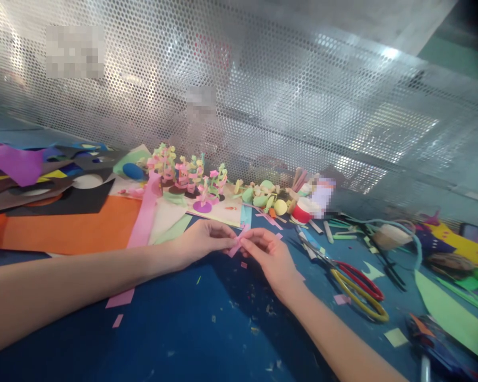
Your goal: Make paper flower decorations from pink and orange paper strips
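Between my fingertips is a small pink paper strip (236,249), pinched from both sides above the blue table (175,323). My left hand (207,239) closes on its left side, thumb against fingers. From the right, my right hand (269,254) grips the same strip with thumb and forefinger. A long pink paper band (143,217) runs beneath my left forearm. Just beyond my hands stand several small pink and green paper plants (189,175), one on a purple disc (202,207).
Scissors (358,292) with red and yellow handles lie at right, near a glue gun (438,345) and its cable. Orange sheet (75,223) and dark scraps cover the left side. A perforated metal screen (242,95) rises behind. Paper bits are scattered about.
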`<state>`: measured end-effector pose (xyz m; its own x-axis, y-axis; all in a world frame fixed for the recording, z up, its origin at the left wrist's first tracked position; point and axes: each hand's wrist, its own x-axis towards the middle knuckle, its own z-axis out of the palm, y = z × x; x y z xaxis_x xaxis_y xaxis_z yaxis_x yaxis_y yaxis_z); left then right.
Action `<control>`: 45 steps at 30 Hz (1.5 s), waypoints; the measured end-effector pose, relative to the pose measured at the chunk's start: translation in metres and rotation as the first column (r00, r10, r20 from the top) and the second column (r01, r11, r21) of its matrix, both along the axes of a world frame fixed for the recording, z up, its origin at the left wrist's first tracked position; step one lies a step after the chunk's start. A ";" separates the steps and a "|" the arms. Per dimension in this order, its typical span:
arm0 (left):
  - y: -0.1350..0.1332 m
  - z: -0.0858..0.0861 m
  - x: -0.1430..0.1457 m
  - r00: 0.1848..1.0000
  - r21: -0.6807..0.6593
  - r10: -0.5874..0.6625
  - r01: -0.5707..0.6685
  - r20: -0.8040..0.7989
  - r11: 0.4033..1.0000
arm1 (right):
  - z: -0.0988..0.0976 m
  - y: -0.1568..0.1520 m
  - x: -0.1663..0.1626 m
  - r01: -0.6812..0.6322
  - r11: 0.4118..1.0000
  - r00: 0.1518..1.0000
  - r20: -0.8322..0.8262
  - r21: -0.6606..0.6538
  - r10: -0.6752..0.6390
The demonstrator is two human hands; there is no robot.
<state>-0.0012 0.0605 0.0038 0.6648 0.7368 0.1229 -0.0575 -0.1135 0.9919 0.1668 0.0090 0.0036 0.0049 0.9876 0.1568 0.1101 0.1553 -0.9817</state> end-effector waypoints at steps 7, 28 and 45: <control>0.004 -0.002 0.000 0.996 -0.123 0.041 -0.031 0.079 0.992 | 0.000 -0.005 -0.004 -0.073 0.989 0.995 0.084 0.130 0.062; 0.002 -0.001 -0.001 0.996 -0.141 0.038 -0.026 0.084 0.990 | 0.002 -0.009 -0.005 0.016 0.990 0.985 0.166 0.137 -0.039; 0.002 -0.004 -0.001 1.000 -0.044 0.018 -0.016 0.024 0.999 | -0.001 -0.003 -0.002 -0.020 1.000 1.000 0.011 0.002 0.020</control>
